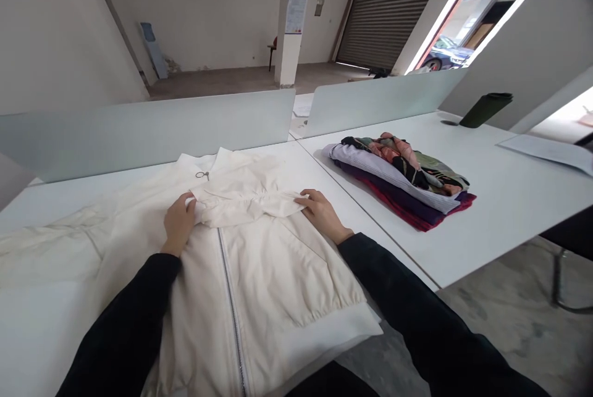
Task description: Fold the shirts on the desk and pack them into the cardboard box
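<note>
The cream jacket (pixel 273 267) lies front up on the white surface (pixel 41 329) right before me, spread between my two arms. My left hand (pixel 180 217) is at one end of a gathered, folded-over piece, and the fingers are clamped on its edge. My right hand (pixel 322 215) has the other end, thumb and fingers pinched on the cloth. The piece between them (it looks like a sleeve (pixel 252 208), though the folds make it hard to be sure) lies wrinkled across the upper front.

Below it a silver zip (pixel 230 298) runs down toward me, and a small ring (pixel 200 175) rests near the collar, above my left hand. Another sleeve (pixel 50 246) stretches flat off to the left. At the lower right, the pale waistband (pixel 333 329) puckers the fabric above it.

Past the seam, on my right, sits a pile of folded clothes: a flowered piece (pixel 403 156) on top, a pale striped one (pixel 391 173) under it, then purple and red at the bottom. It is well apart from my fingers. A frosted divider (pixel 162 128) stands along the far edge, and a sheet of paper (pixel 549 151) lies farther right.
</note>
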`<action>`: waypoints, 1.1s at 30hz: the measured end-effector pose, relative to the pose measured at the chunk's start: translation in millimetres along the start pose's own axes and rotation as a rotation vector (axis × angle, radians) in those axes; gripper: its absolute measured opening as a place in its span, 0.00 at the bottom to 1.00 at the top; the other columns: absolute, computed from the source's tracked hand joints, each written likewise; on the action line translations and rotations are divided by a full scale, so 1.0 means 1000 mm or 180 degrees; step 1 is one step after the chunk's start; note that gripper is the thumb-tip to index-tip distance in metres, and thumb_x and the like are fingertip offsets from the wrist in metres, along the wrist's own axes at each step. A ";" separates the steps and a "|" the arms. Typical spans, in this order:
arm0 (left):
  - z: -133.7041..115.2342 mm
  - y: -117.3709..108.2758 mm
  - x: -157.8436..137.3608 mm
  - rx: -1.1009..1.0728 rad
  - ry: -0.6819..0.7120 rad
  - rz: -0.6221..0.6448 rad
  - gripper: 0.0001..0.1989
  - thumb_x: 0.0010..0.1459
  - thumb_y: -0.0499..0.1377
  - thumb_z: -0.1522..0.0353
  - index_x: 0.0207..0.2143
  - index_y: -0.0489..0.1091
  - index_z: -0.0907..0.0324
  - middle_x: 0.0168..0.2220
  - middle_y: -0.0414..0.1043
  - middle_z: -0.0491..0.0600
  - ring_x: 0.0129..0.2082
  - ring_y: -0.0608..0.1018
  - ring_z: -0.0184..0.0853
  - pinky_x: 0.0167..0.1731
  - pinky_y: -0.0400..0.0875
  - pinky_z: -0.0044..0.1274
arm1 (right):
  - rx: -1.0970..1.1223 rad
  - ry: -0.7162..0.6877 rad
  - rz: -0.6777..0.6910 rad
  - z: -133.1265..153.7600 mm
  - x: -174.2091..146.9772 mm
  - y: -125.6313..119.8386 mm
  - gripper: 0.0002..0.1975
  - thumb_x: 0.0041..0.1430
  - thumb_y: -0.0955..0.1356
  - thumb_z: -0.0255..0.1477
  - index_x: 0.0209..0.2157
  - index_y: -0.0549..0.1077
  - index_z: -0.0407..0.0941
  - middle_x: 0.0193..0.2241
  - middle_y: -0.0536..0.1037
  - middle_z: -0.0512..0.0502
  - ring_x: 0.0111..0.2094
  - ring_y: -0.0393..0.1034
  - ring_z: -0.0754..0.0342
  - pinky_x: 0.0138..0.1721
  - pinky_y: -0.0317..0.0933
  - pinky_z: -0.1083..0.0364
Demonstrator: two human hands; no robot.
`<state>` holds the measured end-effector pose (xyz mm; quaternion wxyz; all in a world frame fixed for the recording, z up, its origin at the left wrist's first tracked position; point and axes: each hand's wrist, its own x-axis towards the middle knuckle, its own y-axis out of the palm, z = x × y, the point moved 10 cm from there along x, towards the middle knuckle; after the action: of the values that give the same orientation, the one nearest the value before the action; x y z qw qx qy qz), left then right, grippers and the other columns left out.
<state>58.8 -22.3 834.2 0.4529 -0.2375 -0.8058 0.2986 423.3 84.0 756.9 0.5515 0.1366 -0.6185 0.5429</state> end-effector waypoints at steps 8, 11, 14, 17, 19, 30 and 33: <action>0.006 0.002 0.013 0.0134 0.0227 -0.0023 0.20 0.63 0.49 0.65 0.52 0.72 0.60 0.49 0.75 0.56 0.50 0.75 0.46 0.52 0.67 0.34 | 0.0261 -0.0467 0.0269 0.020 0.002 0.004 0.14 0.62 0.63 0.20 0.42 0.79 0.46 0.40 0.75 0.40 0.41 0.67 0.47 0.41 0.68 0.48; 0.006 0.005 0.007 0.0337 0.0192 0.0024 0.20 0.65 0.48 0.65 0.53 0.72 0.57 0.51 0.74 0.57 0.50 0.75 0.47 0.49 0.69 0.35 | 0.0369 -0.0443 0.0343 0.017 0.003 0.007 0.16 0.62 0.62 0.19 0.42 0.78 0.45 0.39 0.75 0.40 0.40 0.68 0.48 0.41 0.68 0.48; 0.002 0.006 0.003 0.0524 0.0181 0.0031 0.21 0.66 0.46 0.65 0.56 0.70 0.58 0.53 0.70 0.58 0.48 0.75 0.47 0.47 0.70 0.36 | 0.0448 -0.0530 0.0375 0.019 0.002 0.002 0.14 0.63 0.62 0.22 0.43 0.78 0.45 0.40 0.75 0.40 0.41 0.69 0.47 0.42 0.68 0.47; 0.001 0.005 0.002 0.0684 0.0192 -0.0005 0.22 0.65 0.47 0.65 0.57 0.70 0.59 0.55 0.66 0.60 0.49 0.73 0.48 0.48 0.70 0.37 | 0.0516 -0.0605 0.0414 0.024 0.001 -0.005 0.12 0.66 0.62 0.28 0.39 0.78 0.45 0.40 0.75 0.40 0.42 0.69 0.47 0.43 0.68 0.47; 0.001 0.004 0.003 0.0729 0.0252 -0.0094 0.21 0.65 0.48 0.66 0.56 0.71 0.60 0.57 0.63 0.61 0.52 0.71 0.51 0.51 0.68 0.39 | 0.0527 -0.0501 0.0291 0.024 0.004 -0.014 0.14 0.67 0.62 0.29 0.33 0.77 0.45 0.39 0.76 0.40 0.41 0.70 0.48 0.42 0.68 0.47; 0.012 0.002 0.014 -0.0199 0.0284 -0.0220 0.19 0.59 0.54 0.69 0.52 0.72 0.62 0.53 0.66 0.60 0.52 0.72 0.44 0.56 0.66 0.35 | 0.0703 -0.0450 0.1010 0.059 0.032 0.027 0.10 0.63 0.64 0.29 0.40 0.77 0.46 0.38 0.78 0.43 0.35 0.74 0.51 0.38 0.69 0.53; 0.042 -0.037 0.025 -0.0380 0.0053 -0.0417 0.21 0.60 0.54 0.66 0.55 0.68 0.61 0.52 0.67 0.59 0.47 0.75 0.40 0.48 0.71 0.31 | 0.0523 -0.0437 0.0909 0.058 0.026 0.040 0.12 0.64 0.62 0.29 0.41 0.77 0.46 0.37 0.77 0.44 0.36 0.74 0.51 0.37 0.69 0.53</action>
<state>5.6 -43.0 857.3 0.4631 -0.2134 -0.8322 0.2178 352.2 63.0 769.3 0.4122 0.1287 -0.6214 0.6537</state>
